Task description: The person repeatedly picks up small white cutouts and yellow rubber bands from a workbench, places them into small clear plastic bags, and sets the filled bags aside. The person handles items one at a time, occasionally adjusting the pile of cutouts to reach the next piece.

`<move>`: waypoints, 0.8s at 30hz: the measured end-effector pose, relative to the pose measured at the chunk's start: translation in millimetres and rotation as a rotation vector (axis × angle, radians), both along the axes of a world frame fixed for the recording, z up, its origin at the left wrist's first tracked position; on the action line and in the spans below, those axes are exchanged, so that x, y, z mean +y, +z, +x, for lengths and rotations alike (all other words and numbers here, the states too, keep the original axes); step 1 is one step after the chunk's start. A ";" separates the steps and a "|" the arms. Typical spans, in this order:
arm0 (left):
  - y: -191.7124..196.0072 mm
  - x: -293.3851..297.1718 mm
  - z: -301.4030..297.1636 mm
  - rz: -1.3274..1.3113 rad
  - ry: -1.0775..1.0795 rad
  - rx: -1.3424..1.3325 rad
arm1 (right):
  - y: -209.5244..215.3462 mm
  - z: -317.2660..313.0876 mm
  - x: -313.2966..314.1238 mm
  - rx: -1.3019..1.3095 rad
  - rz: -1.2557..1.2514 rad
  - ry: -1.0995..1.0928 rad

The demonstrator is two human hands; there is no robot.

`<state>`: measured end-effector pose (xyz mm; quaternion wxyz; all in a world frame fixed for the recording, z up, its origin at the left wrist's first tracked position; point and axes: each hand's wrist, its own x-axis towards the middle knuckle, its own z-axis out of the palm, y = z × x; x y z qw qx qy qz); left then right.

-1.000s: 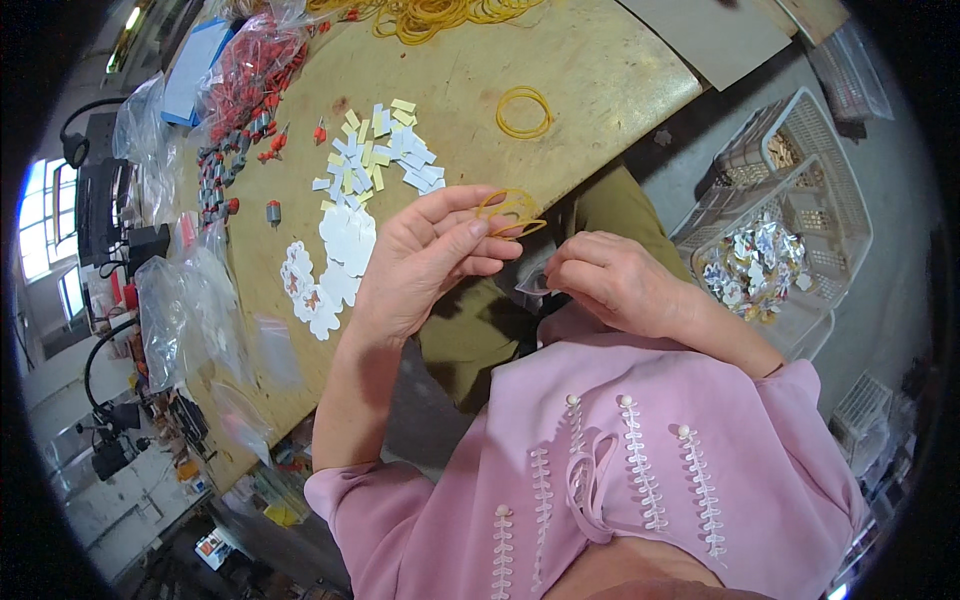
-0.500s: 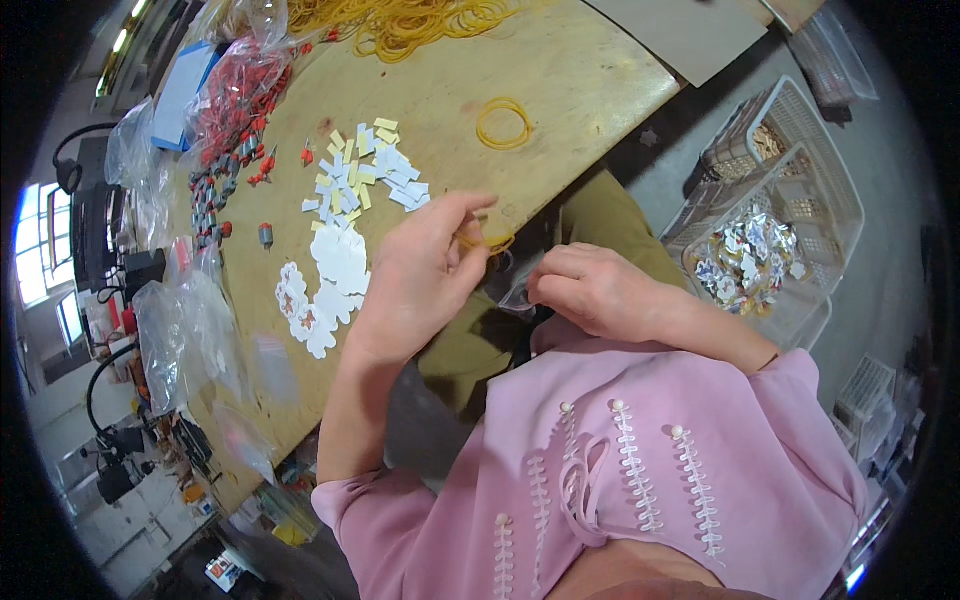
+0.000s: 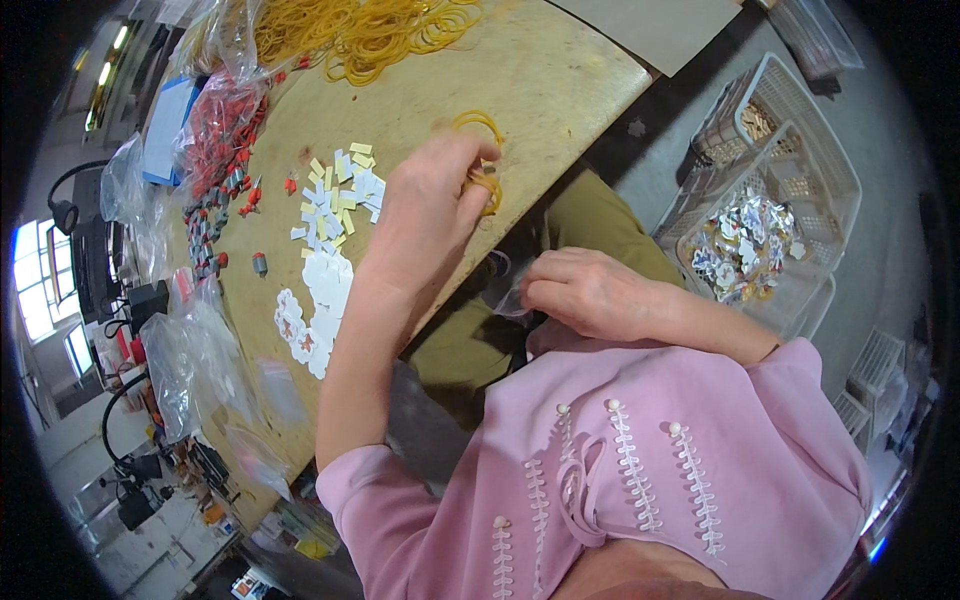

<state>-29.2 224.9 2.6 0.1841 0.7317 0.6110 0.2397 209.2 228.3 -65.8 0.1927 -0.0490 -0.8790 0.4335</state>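
My left hand (image 3: 425,205) is over the table's near edge, its thumb and fingers closed on a small bunch of yellow rubber bands (image 3: 488,194). Just beyond its fingertips, another loop of yellow rubber bands (image 3: 480,118) lies on the tabletop, partly covered by the hand. Above my lap, my right hand (image 3: 590,295) pinches a small clear plastic bag (image 3: 508,300); its fingers hide part of the bag. Left of my left forearm lie white flower-shaped cutouts (image 3: 325,283) and a scatter of small white and yellow rectangular pieces (image 3: 340,195).
A heap of yellow rubber bands (image 3: 370,40) covers the table's far side. Red and grey small parts (image 3: 205,225) line the left, beside clear plastic bags (image 3: 195,350). On the floor at right stands a plastic basket (image 3: 840,190) holding shiny pieces (image 3: 745,245).
My left hand has moved away from my lap, up over the table toward the loop of bands, carrying its rubber bands. My right hand stays nearly in place with the bag.
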 end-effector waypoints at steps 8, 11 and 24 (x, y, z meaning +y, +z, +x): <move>-16.6 17.3 -1.3 -0.072 0.064 0.009 | -1.9 -0.1 0.7 0.005 -0.002 -0.010; -22.4 15.0 -2.0 0.031 0.018 0.113 | 0.4 -0.3 1.1 -0.001 -0.003 -0.007; 37.0 -50.5 -68.1 -0.058 0.240 0.019 | 19.4 -3.7 -8.7 0.057 0.067 -0.028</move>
